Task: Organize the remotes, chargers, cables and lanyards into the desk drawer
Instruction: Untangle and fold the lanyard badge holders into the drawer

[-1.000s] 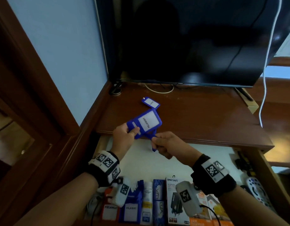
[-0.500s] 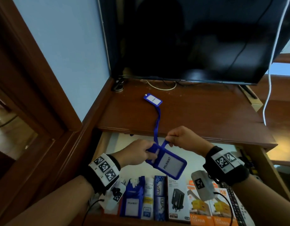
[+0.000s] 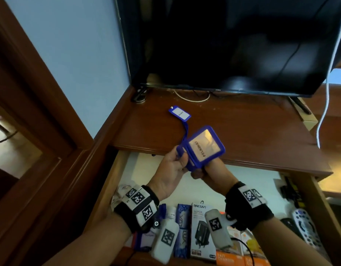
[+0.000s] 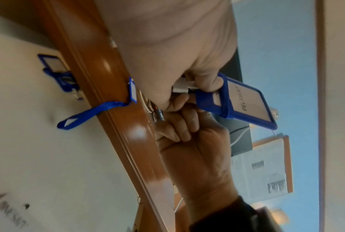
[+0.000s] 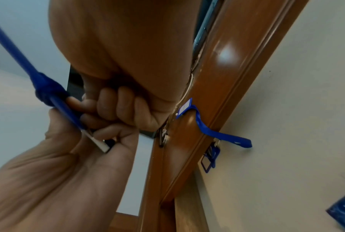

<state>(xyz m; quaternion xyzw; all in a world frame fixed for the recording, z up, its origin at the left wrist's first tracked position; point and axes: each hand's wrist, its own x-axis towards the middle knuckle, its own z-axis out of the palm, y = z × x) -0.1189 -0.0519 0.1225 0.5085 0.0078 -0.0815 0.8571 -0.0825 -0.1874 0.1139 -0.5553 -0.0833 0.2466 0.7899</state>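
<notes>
Both hands hold a blue badge holder (image 3: 204, 148) with a "PELAWAT" card over the desk's front edge, above the open drawer (image 3: 115, 181). My left hand (image 3: 180, 160) grips its strap end, and the left wrist view shows the left thumb over the badge holder's (image 4: 245, 102) top. My right hand (image 3: 202, 172) grips it from below with curled fingers (image 5: 118, 109). A second blue badge (image 3: 179, 114) lies on the desk, its strap (image 4: 84, 117) hanging over the edge. A third blue badge (image 5: 211, 157) lies at the drawer's back, hidden in the head view.
Charger boxes (image 3: 201, 227) stand in a row along the drawer's front. Remotes (image 3: 306, 227) lie at its right end. A dark TV (image 3: 223, 45) stands at the back of the desk top (image 3: 252, 131), and a white cable (image 3: 323, 112) hangs at the right.
The hands dipped the badge holder down over the drawer, then raised it again to the desk edge with its card face tilted up. The desk badge stayed put.
</notes>
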